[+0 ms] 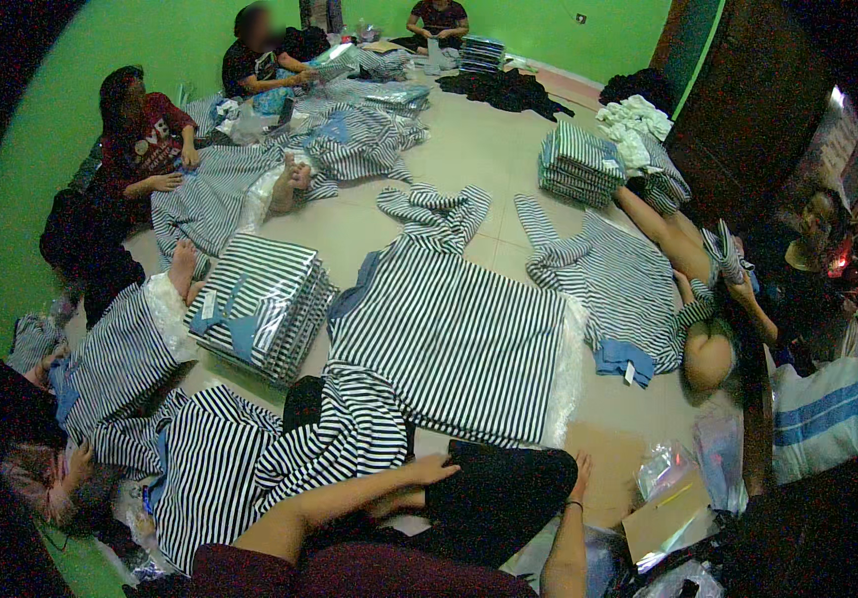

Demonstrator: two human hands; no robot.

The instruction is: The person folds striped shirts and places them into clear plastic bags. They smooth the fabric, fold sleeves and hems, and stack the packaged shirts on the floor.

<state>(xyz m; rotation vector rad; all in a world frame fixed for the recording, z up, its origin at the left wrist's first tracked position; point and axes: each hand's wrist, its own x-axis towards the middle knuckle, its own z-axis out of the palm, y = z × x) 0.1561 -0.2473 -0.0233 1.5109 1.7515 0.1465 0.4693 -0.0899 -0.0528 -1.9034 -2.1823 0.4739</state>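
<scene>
My left hand (434, 471) lies with its fingers stretched out at the left edge of a black cloth shape (499, 493). Whether this is my trouser leg or a separate garment, I cannot tell. At its right edge my right hand (580, 480) rests with fingers extended, a dark band on the wrist. Neither hand visibly grips anything. Just beyond lies a black-and-white striped shirt (459, 344), spread flat with white trim along one edge. Another striped garment (215, 463) is bunched left of my left forearm. Brown cardboard (603, 468) sits beside my right hand.
Bagged striped garments form a stack (258, 299) at left and another stack (580, 164) at the far right. Several people sit around the room handling striped clothes. Clear plastic bags and a cardboard sheet (666, 520) lie at right, near a white-and-blue sack (826, 411).
</scene>
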